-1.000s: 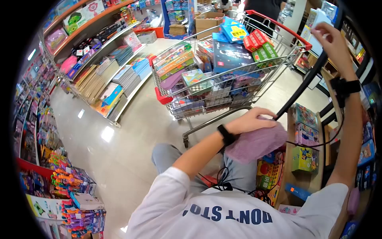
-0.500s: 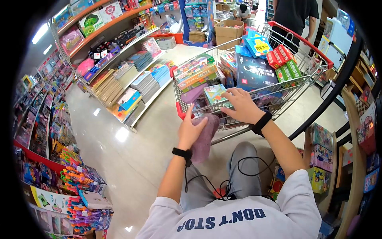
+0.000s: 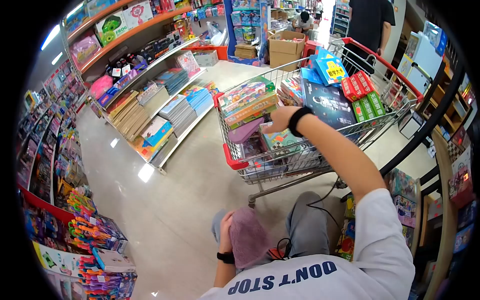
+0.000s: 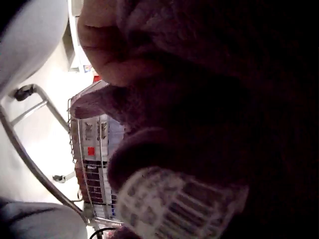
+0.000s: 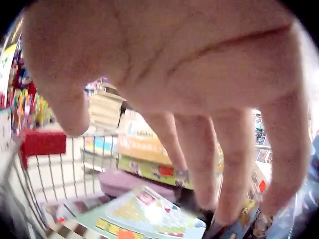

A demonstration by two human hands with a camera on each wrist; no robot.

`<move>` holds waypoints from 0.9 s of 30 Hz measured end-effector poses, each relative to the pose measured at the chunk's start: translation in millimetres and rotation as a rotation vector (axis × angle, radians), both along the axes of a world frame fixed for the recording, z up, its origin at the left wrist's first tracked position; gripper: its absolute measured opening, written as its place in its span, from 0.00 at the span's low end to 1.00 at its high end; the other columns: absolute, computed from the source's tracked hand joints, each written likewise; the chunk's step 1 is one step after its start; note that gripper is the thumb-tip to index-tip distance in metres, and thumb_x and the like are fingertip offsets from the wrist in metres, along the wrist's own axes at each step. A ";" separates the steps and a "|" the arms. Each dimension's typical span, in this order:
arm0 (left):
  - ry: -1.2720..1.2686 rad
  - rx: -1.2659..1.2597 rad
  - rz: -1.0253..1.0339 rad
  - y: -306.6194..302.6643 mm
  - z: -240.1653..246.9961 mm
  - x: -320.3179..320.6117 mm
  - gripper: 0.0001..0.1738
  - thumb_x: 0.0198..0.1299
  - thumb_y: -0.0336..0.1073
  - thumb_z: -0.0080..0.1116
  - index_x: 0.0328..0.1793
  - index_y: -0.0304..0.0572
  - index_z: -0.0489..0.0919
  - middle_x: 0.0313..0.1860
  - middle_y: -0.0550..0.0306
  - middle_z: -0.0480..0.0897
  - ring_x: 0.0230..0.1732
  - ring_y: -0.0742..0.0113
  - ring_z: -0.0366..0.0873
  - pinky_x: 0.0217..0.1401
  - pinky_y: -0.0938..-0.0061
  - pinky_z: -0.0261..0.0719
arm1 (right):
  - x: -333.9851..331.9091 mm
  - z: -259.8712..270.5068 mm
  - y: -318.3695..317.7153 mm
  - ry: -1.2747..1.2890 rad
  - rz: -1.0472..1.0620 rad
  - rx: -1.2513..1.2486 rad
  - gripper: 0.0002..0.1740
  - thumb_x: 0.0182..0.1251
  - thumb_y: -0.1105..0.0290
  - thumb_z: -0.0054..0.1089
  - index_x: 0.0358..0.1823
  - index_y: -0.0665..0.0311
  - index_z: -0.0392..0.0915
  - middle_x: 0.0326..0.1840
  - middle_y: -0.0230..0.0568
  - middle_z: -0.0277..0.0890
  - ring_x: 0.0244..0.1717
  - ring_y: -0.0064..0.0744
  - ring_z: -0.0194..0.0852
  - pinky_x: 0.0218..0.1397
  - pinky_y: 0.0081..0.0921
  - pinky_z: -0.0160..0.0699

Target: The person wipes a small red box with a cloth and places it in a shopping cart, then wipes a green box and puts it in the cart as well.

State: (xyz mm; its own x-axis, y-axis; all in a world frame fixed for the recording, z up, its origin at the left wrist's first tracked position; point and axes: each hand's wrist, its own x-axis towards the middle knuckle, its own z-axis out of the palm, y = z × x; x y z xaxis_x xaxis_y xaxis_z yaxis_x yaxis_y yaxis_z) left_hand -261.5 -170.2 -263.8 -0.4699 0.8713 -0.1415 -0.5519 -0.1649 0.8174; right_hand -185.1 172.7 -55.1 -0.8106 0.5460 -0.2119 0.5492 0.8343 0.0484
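My left hand [image 3: 226,231] grips a fuzzy mauve plush item [image 3: 248,237] low in front of my lap. A white label with dark stripes [image 4: 174,201] hangs on it in the left wrist view. My right hand [image 3: 285,119] reaches over the loaded shopping cart [image 3: 236,159], palm down. Its fingers are spread and slightly bent above the boxes, with nothing held. Below and beside it in the right wrist view lie a board-game box [image 5: 144,211] and a smooth mauve case [image 5: 132,184]. Stacked orange and green boxes [image 3: 250,105] sit behind them.
A dark astronaut box [image 3: 325,102], red boxes [image 3: 358,86] and blue packs [image 3: 330,70] fill the rest of the cart. Shelves of books [image 3: 185,107] stand left of it. Wooden shelving [image 3: 442,185] borders the right side. A person in black [image 3: 370,22] stands behind the cart.
The plush item was first in one hand by the right shelf, then between both hands near the cart; now the left hand has lowered it to the lap. The right hand has moved over the cart.
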 end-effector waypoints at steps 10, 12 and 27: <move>-0.061 0.233 -0.212 24.7 90.6 1.6 0.32 0.59 0.44 0.51 0.66 0.31 0.65 0.51 0.47 0.77 0.49 0.63 0.77 0.56 0.71 0.74 | -45.8 -35.2 17.2 -0.604 -0.224 -0.285 0.52 0.43 0.27 0.56 0.62 0.60 0.72 0.58 0.50 0.73 0.50 0.44 0.76 0.47 0.39 0.75; -0.022 0.244 -0.235 44.4 124.4 8.9 0.34 0.60 0.45 0.53 0.69 0.34 0.61 0.53 0.49 0.76 0.49 0.63 0.76 0.57 0.71 0.73 | -42.7 -33.8 16.5 -0.567 -0.237 -0.275 0.52 0.41 0.27 0.57 0.61 0.61 0.73 0.57 0.50 0.73 0.50 0.44 0.76 0.46 0.38 0.75; 1.293 0.287 0.454 134.8 168.7 19.6 0.28 0.65 0.40 0.48 0.70 0.38 0.60 0.54 0.54 0.74 0.51 0.66 0.73 0.57 0.73 0.71 | -18.0 -3.9 15.2 0.039 -0.152 -0.271 0.68 0.31 0.38 0.70 0.73 0.62 0.45 0.56 0.54 0.73 0.53 0.48 0.75 0.52 0.36 0.75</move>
